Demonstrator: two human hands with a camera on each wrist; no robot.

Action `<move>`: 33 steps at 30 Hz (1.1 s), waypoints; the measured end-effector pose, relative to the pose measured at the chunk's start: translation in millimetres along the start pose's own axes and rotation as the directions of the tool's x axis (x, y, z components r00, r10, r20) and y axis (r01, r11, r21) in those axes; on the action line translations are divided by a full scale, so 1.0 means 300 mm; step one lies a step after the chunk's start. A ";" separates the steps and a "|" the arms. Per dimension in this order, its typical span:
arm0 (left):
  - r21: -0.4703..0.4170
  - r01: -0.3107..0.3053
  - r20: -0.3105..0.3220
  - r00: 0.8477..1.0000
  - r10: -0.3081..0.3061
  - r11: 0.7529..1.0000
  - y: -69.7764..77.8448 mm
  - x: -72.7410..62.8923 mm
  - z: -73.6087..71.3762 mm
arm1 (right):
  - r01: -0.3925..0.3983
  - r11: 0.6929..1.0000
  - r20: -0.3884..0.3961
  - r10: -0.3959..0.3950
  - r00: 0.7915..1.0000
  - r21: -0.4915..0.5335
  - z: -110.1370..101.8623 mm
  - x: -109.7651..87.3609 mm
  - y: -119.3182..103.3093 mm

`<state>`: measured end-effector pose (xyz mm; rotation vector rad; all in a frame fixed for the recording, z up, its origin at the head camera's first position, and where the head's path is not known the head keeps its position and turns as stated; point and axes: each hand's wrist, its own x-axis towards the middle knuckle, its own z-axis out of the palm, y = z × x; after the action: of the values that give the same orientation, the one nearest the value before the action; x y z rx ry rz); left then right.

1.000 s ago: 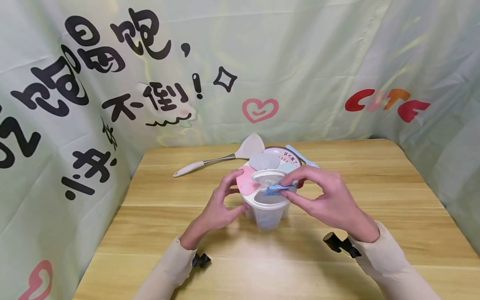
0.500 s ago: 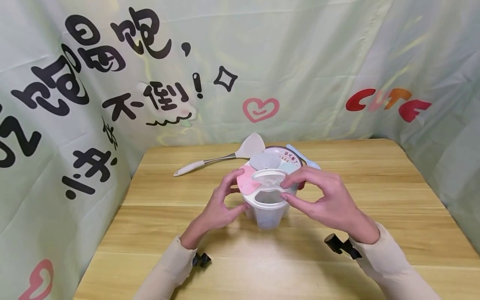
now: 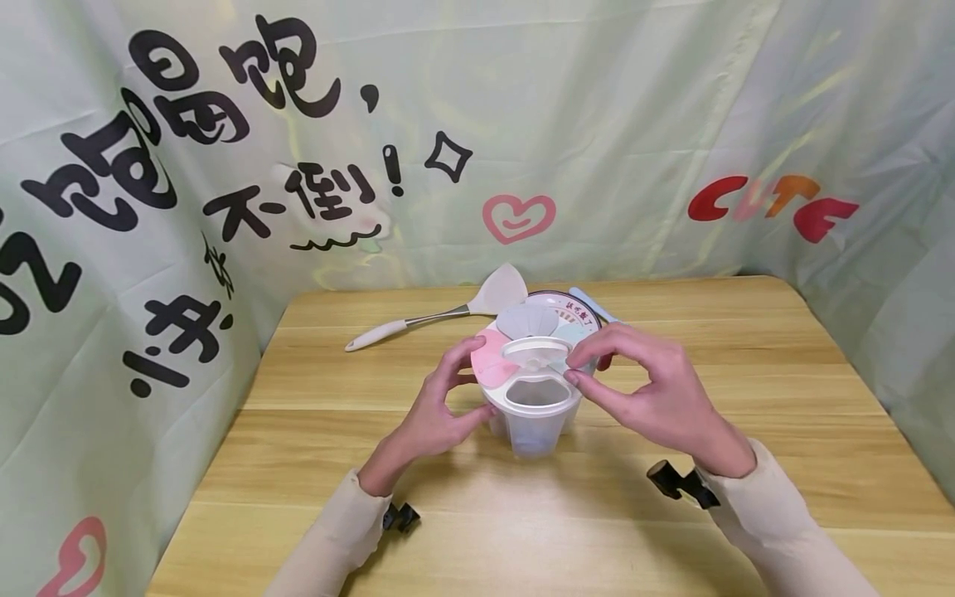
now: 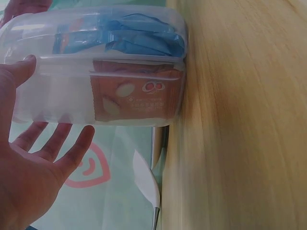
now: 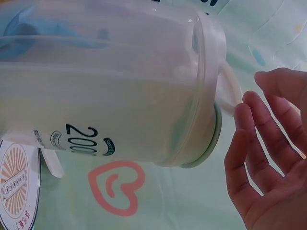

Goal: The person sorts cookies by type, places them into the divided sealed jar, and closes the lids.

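Note:
A clear plastic compartment container (image 3: pixel 535 438) stands upright on the table. Its lid has pink (image 3: pixel 494 360), grey and pale blue flaps, and the front white flap (image 3: pixel 531 348) is raised over an uncovered compartment. My left hand (image 3: pixel 440 419) holds the container's left side between thumb and fingers. Near the raised flap's right edge is my right hand (image 3: pixel 660 394), thumb and forefinger close together with nothing visible between them. In the left wrist view, blue packets (image 4: pixel 144 38) lie inside one compartment and a brown packet (image 4: pixel 136 93) in another.
Behind the container lie a white-headed spatula (image 3: pixel 501 290), a round plate with printed lettering (image 3: pixel 578 308) and a light blue utensil (image 3: pixel 593 303). The wooden table (image 3: pixel 336 497) backs onto a printed curtain (image 3: pixel 597 108).
The blue packet pinched by my right hand has dropped into the front compartment. My right hand has drawn slightly back to the right. My left hand keeps its hold.

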<state>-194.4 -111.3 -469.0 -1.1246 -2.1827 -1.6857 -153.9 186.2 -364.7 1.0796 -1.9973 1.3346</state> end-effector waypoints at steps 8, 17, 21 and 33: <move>-0.004 0.009 0.008 1.000 -0.009 1.000 0.000 -0.001 0.000 | -0.049 0.998 -0.022 0.049 0.999 -0.033 -0.008 0.013 0.029; -0.004 0.016 0.010 1.000 -0.016 1.000 0.004 -0.001 0.000 | -0.112 0.991 -0.029 0.110 0.994 -0.079 -0.011 0.025 0.043; -0.004 0.016 0.009 1.000 -0.016 1.000 0.001 -0.003 0.000 | -0.161 0.983 0.014 0.163 0.987 -0.093 -0.003 0.024 0.046; 0.006 0.009 0.008 1.000 -0.009 1.000 -0.007 -0.004 -0.004 | -0.046 0.995 0.020 0.048 0.999 -0.093 0.011 -0.029 0.014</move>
<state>-195.3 -113.0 -470.9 -1.1242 -2.1995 -1.6798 -152.5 186.9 -374.8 1.0158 -2.0909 1.2454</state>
